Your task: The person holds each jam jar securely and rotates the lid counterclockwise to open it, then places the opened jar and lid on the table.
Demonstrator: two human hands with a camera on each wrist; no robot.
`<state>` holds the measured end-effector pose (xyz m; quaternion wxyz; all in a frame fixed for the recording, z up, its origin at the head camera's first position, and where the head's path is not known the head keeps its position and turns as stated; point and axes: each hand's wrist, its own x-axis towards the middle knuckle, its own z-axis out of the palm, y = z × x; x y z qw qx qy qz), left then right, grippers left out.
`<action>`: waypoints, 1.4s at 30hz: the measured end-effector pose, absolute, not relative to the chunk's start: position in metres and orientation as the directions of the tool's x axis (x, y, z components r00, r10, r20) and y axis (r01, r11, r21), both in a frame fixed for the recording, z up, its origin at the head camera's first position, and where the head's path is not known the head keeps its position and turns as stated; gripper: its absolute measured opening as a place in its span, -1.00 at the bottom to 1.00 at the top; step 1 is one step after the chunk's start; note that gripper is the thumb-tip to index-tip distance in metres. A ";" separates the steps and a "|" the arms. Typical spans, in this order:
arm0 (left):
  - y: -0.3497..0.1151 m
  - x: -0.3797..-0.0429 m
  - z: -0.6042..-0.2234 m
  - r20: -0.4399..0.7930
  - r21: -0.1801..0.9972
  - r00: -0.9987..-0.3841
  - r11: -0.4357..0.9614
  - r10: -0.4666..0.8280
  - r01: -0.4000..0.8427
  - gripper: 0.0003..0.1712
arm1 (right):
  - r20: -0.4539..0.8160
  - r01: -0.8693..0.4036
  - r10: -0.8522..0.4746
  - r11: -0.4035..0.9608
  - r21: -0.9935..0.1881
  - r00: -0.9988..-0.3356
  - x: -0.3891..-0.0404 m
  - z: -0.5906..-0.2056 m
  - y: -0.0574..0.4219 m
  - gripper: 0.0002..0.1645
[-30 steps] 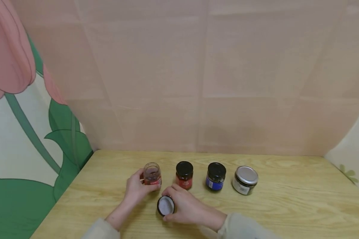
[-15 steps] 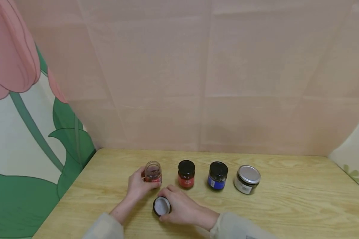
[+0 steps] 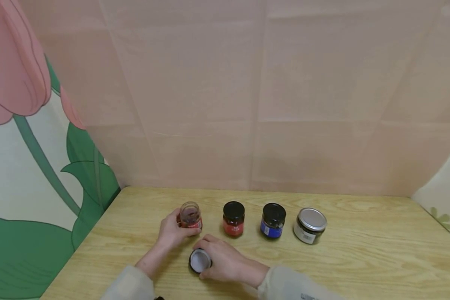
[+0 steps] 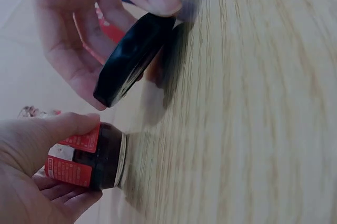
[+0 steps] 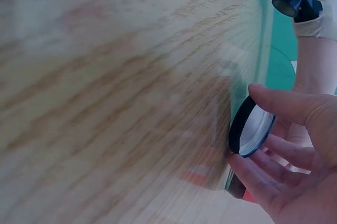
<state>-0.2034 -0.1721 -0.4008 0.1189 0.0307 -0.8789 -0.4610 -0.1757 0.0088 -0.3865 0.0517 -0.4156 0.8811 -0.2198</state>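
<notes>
On the left of the table, my left hand (image 3: pixel 171 230) grips a small glass jar (image 3: pixel 190 211) with a red label. The jar stands upright with its mouth uncovered, and dark residue shows inside. Closer to me, my right hand (image 3: pixel 226 263) pinches a black jar lid (image 3: pixel 200 261) between thumb and fingers, its pale inside facing up toward the head camera. In the left wrist view the lid (image 4: pixel 131 58) is tilted, its edge close over the wood. The right wrist view shows the lid's white inner face (image 5: pixel 257 129) between thumb and fingertips.
To the right of the held jar stand a red-labelled jar (image 3: pixel 233 219) with a black lid, a blue-labelled jar (image 3: pixel 273 221) with a black lid, and a wider jar (image 3: pixel 310 226) with a silver lid. Behind the wooden table (image 3: pixel 360 250) hangs a pinkish cloth (image 3: pixel 255 104).
My right hand has carried the lid a little left and toward me. The left hand keeps its grip on the uncovered jar, which has hardly moved.
</notes>
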 end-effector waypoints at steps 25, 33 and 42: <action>-0.165 -0.199 -0.391 0.222 0.734 -0.965 0.676 -0.141 0.070 -0.17 | 0.083 -0.739 -0.775 0.556 -0.381 -0.626 -0.176 -0.388 0.012 -0.31; -0.161 -0.191 -0.378 0.248 0.746 -0.956 0.660 -0.159 0.084 0.07 | 0.091 -0.733 -0.776 0.540 -0.412 -0.624 -0.171 -0.377 0.028 -0.36; -0.147 -0.178 -0.360 0.386 0.700 -0.912 0.688 -0.138 0.193 0.01 | 0.138 -0.714 -0.753 0.524 -0.464 -0.643 -0.168 -0.365 0.059 -0.53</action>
